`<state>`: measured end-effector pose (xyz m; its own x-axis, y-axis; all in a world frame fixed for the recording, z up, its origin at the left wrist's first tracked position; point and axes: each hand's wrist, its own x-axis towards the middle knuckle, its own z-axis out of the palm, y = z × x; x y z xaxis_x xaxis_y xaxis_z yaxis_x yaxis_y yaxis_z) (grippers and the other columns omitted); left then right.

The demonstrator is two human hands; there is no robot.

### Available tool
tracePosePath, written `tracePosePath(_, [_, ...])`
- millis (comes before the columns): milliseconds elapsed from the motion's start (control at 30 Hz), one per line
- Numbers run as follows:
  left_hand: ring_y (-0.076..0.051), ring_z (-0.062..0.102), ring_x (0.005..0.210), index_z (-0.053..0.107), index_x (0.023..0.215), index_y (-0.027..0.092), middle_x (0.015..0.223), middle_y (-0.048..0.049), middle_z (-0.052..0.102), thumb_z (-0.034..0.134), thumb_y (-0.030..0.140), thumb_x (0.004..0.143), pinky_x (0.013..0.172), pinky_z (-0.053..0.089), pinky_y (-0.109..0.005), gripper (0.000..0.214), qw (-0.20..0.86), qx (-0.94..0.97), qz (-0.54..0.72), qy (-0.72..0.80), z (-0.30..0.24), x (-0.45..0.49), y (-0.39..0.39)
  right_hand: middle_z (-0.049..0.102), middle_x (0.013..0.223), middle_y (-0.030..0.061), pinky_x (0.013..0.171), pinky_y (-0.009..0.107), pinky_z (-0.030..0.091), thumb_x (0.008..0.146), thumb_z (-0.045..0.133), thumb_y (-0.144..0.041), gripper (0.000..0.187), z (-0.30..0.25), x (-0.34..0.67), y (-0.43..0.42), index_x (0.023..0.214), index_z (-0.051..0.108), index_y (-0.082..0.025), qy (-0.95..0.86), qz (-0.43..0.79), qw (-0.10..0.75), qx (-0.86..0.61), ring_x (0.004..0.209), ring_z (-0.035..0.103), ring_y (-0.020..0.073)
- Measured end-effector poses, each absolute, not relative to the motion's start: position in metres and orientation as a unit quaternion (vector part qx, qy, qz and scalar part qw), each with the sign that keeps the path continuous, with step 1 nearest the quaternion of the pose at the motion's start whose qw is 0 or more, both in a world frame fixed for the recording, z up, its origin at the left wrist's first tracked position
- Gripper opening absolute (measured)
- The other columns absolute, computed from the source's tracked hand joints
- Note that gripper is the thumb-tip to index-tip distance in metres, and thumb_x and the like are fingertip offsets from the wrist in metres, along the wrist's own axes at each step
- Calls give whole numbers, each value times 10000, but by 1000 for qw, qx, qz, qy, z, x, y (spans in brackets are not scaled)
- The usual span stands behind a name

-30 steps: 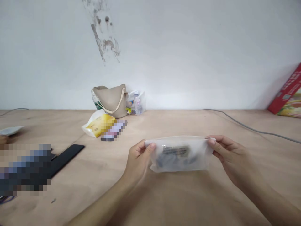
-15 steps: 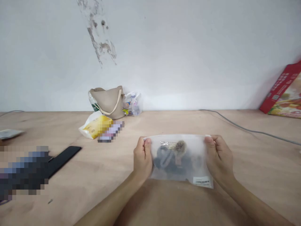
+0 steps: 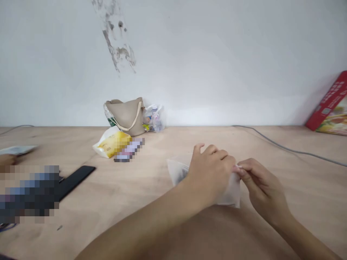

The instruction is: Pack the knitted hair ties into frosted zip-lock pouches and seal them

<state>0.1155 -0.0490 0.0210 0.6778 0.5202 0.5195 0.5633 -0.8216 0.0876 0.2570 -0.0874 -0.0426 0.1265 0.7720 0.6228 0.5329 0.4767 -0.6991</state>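
Note:
A frosted plastic zip bag [image 3: 230,196] hangs between my hands above the table, its outline partly covered by my left hand. Something dark shows through it at the left, too blurred to name. My right hand [image 3: 265,189] pinches the bag's upper right corner between thumb and fingers. Reaching across the front of the bag, my left hand [image 3: 210,173] has its thumb and forefinger closed at that same corner, close against my right fingertips. Its other fingers are raised and loosely bent.
Toward the wall stand a beige handbag [image 3: 126,113], a clear bag with a bottle [image 3: 155,117], and a yellow tissue pack [image 3: 115,143]. A black flat object [image 3: 77,182] lies left. Another person's hand [image 3: 7,159] is by a pale packet [image 3: 20,149]. A grey cable [image 3: 276,143] and red box [image 3: 330,104] are right.
My left hand has let go of the bag's upper left corner and moved right to the corner my right hand holds. The bag now sags at the left. Another person's hand has appeared at far left.

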Motion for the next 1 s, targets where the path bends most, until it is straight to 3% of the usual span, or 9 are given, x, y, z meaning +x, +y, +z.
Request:
tracePosePath(133, [-214,609,866,633,751,236,862,-16,710,523,225,867,978,250,-451,160,26,-902,-305,-305,24,77,-38,543,710,9,597,293,386,883,491,-326,194,-38,270,-84,725,561,-237,-647,75,569,-501,666,503,159])
tracePosePath(267, [-223,630,895,625,773,253,846,-7,717,514,229,861,963,269,-421,143,100,-866,-348,-345,28,21,-31,538,729,3,617,291,399,885,490,-309,177,-33,286,-82,733,551,-241,-635,50,587,-500,698,514,161])
tracePosePath(400, [-224,620,968,629,821,272,823,17,717,543,231,843,995,279,-406,98,136,-866,-346,-334,19,-23,-49,598,756,5,610,276,450,871,509,-308,161,-30,297,-99,758,609,-252,-690,90,544,-469,718,574,166])
tracePosePath(467, [-238,588,1043,628,873,272,934,3,707,583,322,820,984,334,-401,85,103,-885,-298,-343,12,-35,-67,652,832,8,652,270,498,891,468,-300,191,-31,295,-112,810,638,-270,-718,101,516,-457,799,622,176])
tracePosePath(600, [-255,509,1176,524,1176,176,1233,-110,586,525,407,849,950,429,-388,401,82,-879,-262,-390,-3,-25,-105,688,999,21,718,291,545,894,457,-325,210,-36,264,-135,1015,621,-276,-739,2,447,-503,917,650,192])
tracePosePath(700, [-281,420,1277,420,1296,85,1324,-165,517,468,450,875,1004,403,-393,559,115,-899,-249,-342,-21,5,-119,655,1129,96,764,354,534,879,448,-387,389,-48,231,-142,1193,545,-179,-788,-164,356,-475,1000,622,234])
tracePosePath(800, [-286,384,1307,303,1372,35,1377,-183,458,412,571,859,1019,400,-382,751,101,-923,-224,-296,-47,33,-121,597,1224,148,853,465,467,876,381,-332,447,-70,214,-142,1222,522,-87,-825,-284,256,-415,1145,523,301])
tracePosePath(867, [-290,355,1324,191,1418,27,1405,-191,415,392,624,837,1032,388,-402,856,71,-928,-217,-296,-62,45,-119,548,1286,155,905,519,412,852,369,-274,459,-86,214,-141,1241,506,-73,-838,-303,213,-401,1234,428,329])
tracePosePath(1000, [-333,303,1343,76,1437,11,1432,-229,345,391,698,784,1040,361,-483,999,4,-932,-188,-311,-74,51,-116,404,1414,164,961,482,391,773,426,-277,637,-109,221,-143,1360,349,-43,-847,-224,199,-440,1330,282,292])
